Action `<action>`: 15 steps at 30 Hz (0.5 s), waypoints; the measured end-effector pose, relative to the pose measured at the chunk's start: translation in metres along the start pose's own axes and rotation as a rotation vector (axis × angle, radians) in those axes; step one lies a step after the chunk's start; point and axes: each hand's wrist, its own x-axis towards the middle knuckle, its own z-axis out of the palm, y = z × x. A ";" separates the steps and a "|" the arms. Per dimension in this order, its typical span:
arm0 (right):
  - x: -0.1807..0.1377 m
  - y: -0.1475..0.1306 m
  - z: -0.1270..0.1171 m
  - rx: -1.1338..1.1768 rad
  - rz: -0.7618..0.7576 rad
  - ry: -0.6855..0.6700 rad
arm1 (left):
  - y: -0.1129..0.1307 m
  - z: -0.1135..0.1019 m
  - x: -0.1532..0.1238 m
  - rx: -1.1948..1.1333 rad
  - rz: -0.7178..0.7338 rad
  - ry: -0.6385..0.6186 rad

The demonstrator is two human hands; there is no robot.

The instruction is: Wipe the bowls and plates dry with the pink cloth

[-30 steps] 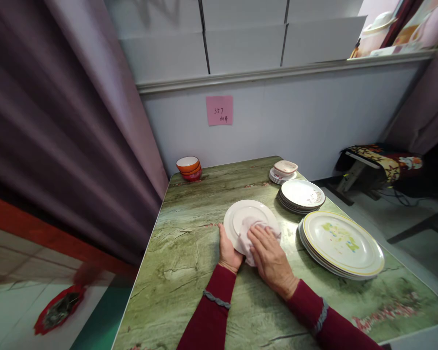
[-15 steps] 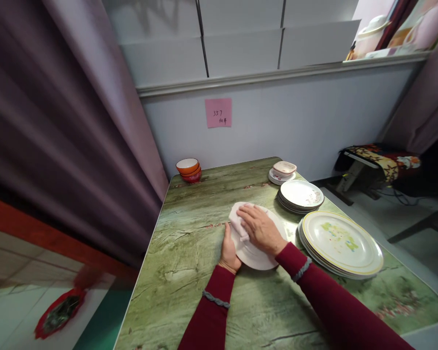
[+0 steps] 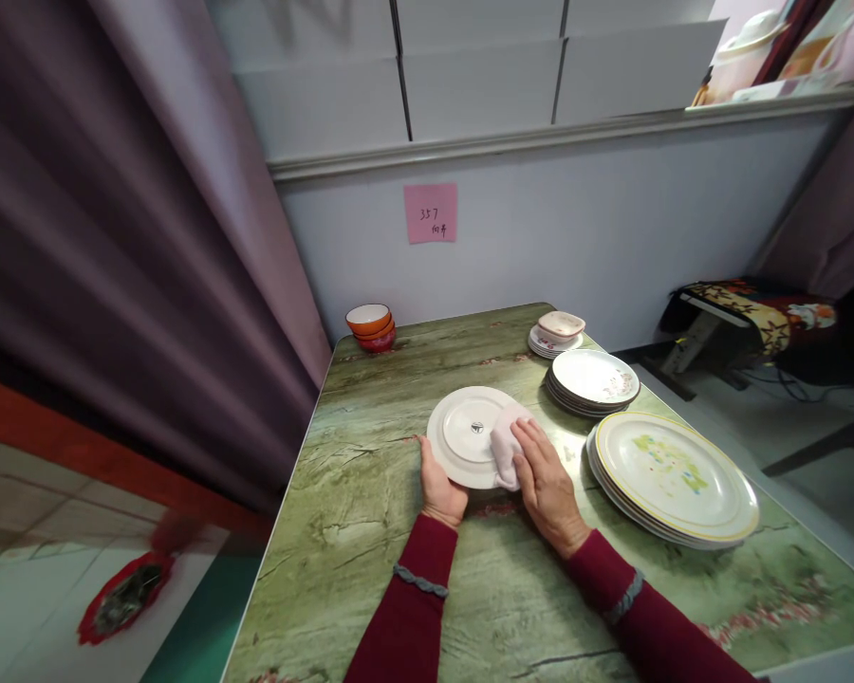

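A white plate (image 3: 462, 427) is held bottom up over the table, with a small dark mark at the centre of its underside. My left hand (image 3: 441, 489) grips the plate at its near left rim, the thumb on top and the other fingers hidden below. My right hand (image 3: 547, 484) presses a pale pink cloth (image 3: 505, 446) against the plate's right rim. To the right of that hand stand a stack of large yellow-rimmed plates (image 3: 676, 474) and a stack of dark-rimmed plates (image 3: 592, 378).
Small plates with a square pinkish bowl (image 3: 561, 326) on top stand at the far right corner. Orange and red bowls (image 3: 370, 327) are stacked at the far left corner of the green wood-patterned table (image 3: 342, 531). A pink note (image 3: 431, 213) is on the wall; a stool (image 3: 712, 308) stands at right.
My right hand has slid the cloth from the plate's upper left to its right rim, uncovering the mark. The plate has shifted slightly left and up. My left hand keeps hold.
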 end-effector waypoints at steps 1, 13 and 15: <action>-0.004 -0.007 -0.001 -0.018 -0.045 -0.007 | 0.001 0.000 0.000 -0.002 -0.014 -0.002; 0.008 -0.038 0.016 -0.022 -0.435 -0.273 | -0.004 -0.002 -0.013 0.061 -0.348 -0.114; 0.021 -0.034 0.015 -0.028 -0.427 -0.255 | -0.008 0.000 -0.014 0.078 -0.330 -0.124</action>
